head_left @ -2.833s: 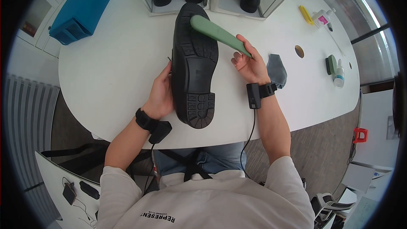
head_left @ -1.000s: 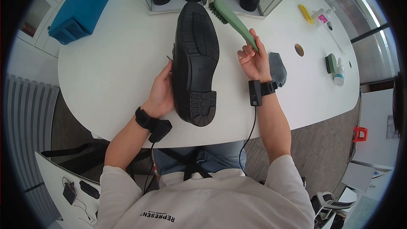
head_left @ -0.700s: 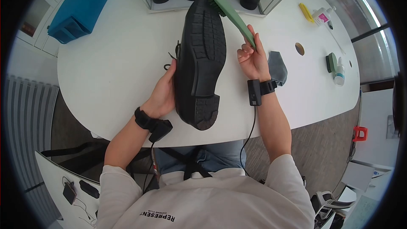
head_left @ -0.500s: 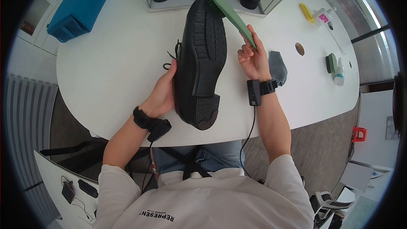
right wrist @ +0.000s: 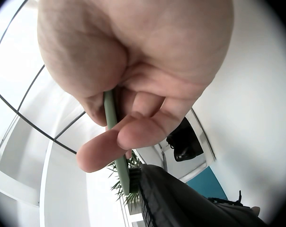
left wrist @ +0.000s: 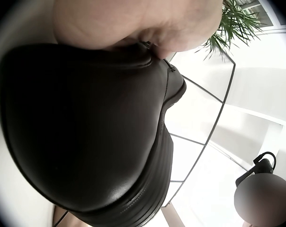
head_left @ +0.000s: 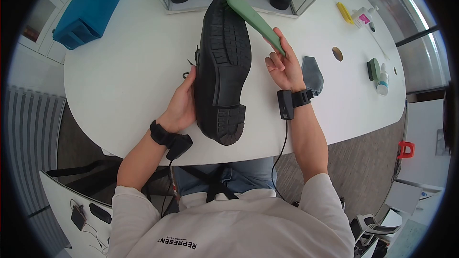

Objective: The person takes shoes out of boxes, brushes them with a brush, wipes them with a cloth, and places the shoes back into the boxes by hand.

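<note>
Black and upside down, the shoe (head_left: 231, 83) lies lengthwise over the table (head_left: 119, 91), heel toward the near edge, toe toward the far edge. Left hand (head_left: 180, 107) grips its left side; right hand (head_left: 285, 70), clear of it, grips the green brush (head_left: 258, 23), bristles at the toe's right.

White bench (head_left: 119, 91) carries teal bag (head_left: 91, 12), two boxes (head_left: 191, 11), grey cloth (head_left: 311, 77), yellow item (head_left: 344, 13), green-backed brush (head_left: 374, 69), two bottles (head_left: 382, 87).
</note>
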`<state>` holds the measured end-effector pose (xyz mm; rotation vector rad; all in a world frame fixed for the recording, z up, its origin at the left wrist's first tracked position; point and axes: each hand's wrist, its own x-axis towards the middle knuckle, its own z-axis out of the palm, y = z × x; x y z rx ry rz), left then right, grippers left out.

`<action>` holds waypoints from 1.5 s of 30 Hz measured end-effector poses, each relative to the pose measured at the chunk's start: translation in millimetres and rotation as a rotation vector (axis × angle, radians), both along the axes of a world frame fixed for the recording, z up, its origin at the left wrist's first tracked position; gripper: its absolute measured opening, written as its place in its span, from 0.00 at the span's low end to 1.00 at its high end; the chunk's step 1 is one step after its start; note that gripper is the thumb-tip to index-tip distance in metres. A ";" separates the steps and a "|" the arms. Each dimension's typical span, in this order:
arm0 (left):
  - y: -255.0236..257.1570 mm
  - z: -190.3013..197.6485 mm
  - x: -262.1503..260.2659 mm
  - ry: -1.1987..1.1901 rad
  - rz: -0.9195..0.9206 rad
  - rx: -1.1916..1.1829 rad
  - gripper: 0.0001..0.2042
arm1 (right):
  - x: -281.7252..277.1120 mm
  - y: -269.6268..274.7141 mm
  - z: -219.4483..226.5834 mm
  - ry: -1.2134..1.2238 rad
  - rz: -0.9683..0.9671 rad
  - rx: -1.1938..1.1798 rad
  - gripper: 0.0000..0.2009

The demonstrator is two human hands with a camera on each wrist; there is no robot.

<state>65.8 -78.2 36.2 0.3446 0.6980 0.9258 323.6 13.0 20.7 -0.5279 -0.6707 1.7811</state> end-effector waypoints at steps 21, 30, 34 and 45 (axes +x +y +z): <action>3.3 -7.6 -3.8 -0.110 0.009 -0.051 0.27 | 0.3 0.8 -1.4 -0.132 0.030 0.009 0.17; 3.0 -8.1 -3.4 -0.114 0.039 -0.075 0.26 | 2.2 2.3 -2.9 -0.123 0.061 0.022 0.16; 3.9 -9.8 -4.5 -0.118 0.031 -0.074 0.27 | 3.4 3.2 -4.0 -0.117 0.051 0.015 0.16; 4.5 -12.0 -4.1 -0.104 0.050 -0.075 0.26 | 5.3 4.3 -6.0 -0.078 0.096 0.014 0.15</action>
